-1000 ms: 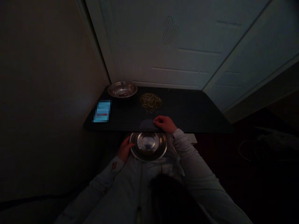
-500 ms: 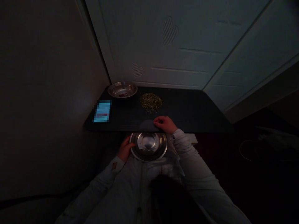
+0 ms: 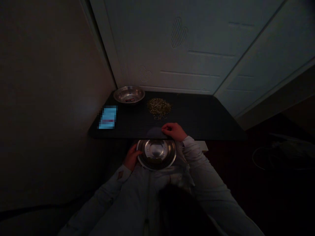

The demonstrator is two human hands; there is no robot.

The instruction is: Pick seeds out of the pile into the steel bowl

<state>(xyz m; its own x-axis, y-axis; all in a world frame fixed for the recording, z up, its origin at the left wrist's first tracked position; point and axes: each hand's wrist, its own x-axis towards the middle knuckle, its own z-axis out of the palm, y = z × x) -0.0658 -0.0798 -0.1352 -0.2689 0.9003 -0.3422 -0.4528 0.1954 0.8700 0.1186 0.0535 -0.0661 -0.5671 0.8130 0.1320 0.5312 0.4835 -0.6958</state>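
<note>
The room is dim. My left hand (image 3: 131,157) grips the left rim of a steel bowl (image 3: 157,154) held just below the front edge of a black table (image 3: 201,118); a few small bits lie in the bowl's bottom. At the table's front edge, right above the bowl, rests my right hand (image 3: 173,130), fingers curled and pressed together on the surface; whether they hold anything is hidden. A pile of small greenish grains (image 3: 159,107) lies on the table beyond that hand.
A second steel bowl (image 3: 129,94) stands at the table's back left, with a small red thing inside. A lit blue-white screen (image 3: 107,117) lies near the left edge. White panelled doors rise behind the table; a wall stands on the left.
</note>
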